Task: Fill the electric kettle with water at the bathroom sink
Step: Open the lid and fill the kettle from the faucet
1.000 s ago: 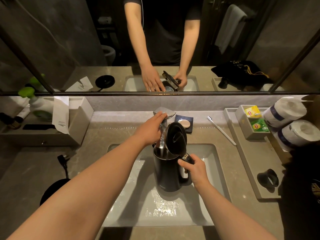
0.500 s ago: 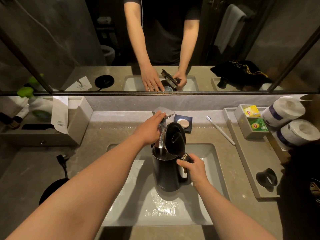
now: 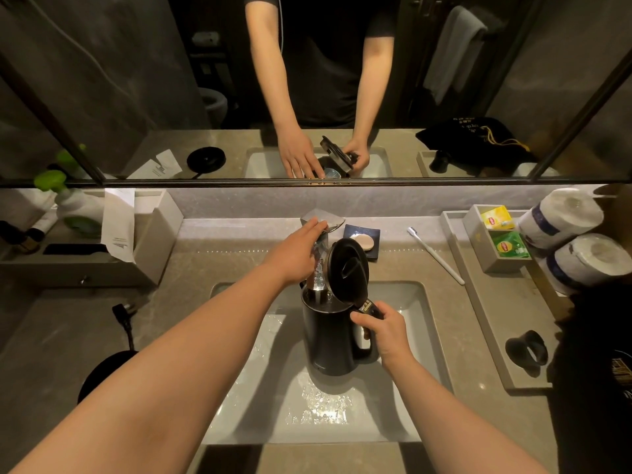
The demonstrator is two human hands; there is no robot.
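Observation:
A black electric kettle (image 3: 328, 340) stands upright in the white sink (image 3: 420, 336), its lid (image 3: 349, 271) flipped up. My right hand (image 3: 383, 328) grips the kettle's handle. The chrome faucet (image 3: 321, 248) reaches over the kettle's mouth and a stream of water runs down into it. My left hand (image 3: 297, 254) rests flat on the faucet's lever, fingers stretched forward. The mirror above shows both hands and the open kettle.
The kettle's round base (image 3: 102, 371) and its plug (image 3: 124, 311) lie left of the sink. A soap dish (image 3: 364, 242), toothbrush (image 3: 434, 254), tray with tea bags (image 3: 502, 234), toilet rolls (image 3: 561, 220) and a black cup (image 3: 526, 350) sit to the right. A green-capped bottle (image 3: 68, 203) stands far left.
My left hand's fingers have stretched flatter over the faucet lever. Kettle and right hand stay where they were, with water still running in.

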